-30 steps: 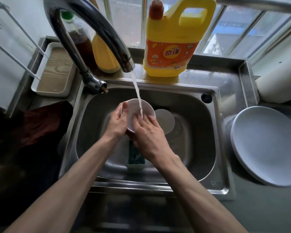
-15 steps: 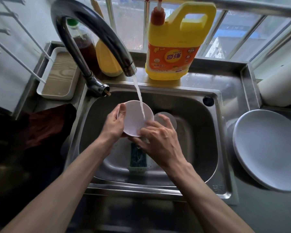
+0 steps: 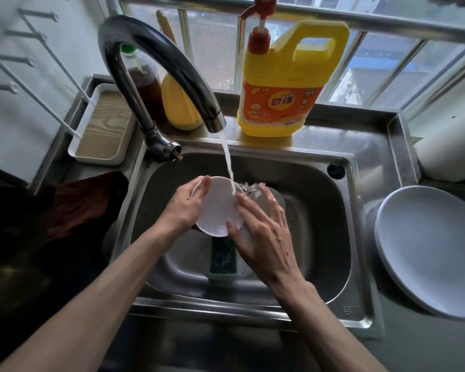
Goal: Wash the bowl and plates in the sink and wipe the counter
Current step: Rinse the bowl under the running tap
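A small white bowl (image 3: 217,208) is held tilted over the steel sink (image 3: 357,237), under the water running from the dark tap (image 3: 172,68). My left hand (image 3: 184,208) grips its left rim. My right hand (image 3: 263,229) lies spread against the bowl's right side, fingers in the water stream. Below the hands a green sponge (image 3: 223,257) rests on the sink floor. A round strainer in the sink shows partly behind my right fingers. Stacked white plates (image 3: 430,248) sit on the counter to the right.
A yellow detergent bottle (image 3: 282,84) stands on the ledge behind the sink, with a dark sauce bottle (image 3: 145,84) and a yellow container (image 3: 179,106) to its left. A white tray with a wooden bottom (image 3: 105,127) lies at the back left. A dark red cloth (image 3: 78,210) lies left of the sink.
My right hand has shifted from the bowl's lower front to its right side, fingers now spread in the stream. The bowl stays gripped by my left hand under the tap.
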Available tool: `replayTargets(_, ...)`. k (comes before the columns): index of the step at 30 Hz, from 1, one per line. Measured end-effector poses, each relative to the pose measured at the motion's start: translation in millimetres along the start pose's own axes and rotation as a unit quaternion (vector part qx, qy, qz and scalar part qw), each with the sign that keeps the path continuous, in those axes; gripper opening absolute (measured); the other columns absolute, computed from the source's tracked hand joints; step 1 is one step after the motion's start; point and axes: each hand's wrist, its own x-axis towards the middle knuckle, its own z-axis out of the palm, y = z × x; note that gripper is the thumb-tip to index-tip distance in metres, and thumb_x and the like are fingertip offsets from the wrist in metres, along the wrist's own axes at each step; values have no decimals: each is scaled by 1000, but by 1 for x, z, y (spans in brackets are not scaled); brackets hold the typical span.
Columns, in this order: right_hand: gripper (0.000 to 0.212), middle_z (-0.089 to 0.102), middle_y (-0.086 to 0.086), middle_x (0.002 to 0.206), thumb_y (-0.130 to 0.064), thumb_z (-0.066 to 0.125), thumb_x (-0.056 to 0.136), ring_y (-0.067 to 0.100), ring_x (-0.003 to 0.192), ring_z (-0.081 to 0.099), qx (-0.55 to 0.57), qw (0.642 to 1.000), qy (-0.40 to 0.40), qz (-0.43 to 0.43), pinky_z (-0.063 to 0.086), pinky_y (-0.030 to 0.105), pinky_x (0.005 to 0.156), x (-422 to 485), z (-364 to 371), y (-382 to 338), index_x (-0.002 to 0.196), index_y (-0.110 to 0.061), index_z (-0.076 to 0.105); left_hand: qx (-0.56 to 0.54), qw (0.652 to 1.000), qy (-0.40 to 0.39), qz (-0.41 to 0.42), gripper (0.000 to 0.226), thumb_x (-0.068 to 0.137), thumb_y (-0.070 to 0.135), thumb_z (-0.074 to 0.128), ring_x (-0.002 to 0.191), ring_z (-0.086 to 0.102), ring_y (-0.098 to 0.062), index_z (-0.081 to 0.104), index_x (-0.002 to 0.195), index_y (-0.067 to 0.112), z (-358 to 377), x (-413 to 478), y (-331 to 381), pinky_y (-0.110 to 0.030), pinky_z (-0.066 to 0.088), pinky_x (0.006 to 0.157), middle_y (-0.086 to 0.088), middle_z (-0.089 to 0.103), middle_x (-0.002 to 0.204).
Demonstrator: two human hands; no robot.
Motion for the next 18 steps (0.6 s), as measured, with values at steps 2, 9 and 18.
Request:
replayTargets(2,67,25,-8,170,-16,63,98,14,157,19,128,989,-23,69,38,43,121,6,0,-1,160,-26,38,17,999,-40,-10,48,93,63,38,87,61,-16,69,107,29,1,0,3,-29,46,68,0,67,97)
replayTargets(9,32,74,13,98,-45,52,101,40,90,70,90,959,-62,262,59,54,76,34,2,-2,107,-19,71,-44,993,-76,-80,23,102,42,59,94,68,-21,70,118,31,7,-10,7,-27,58,61,-5,70,108)
replayTargets(18,55,72,20,96,-51,32,101,41,89,69,88,914,-144,369,59,50,81,17,13,-3,99,-9,67,-172,972,101,-124,65,83,-17,53,115,58,-28,54,129,28,55,-41,-17,-55,61,86,0,59,120)
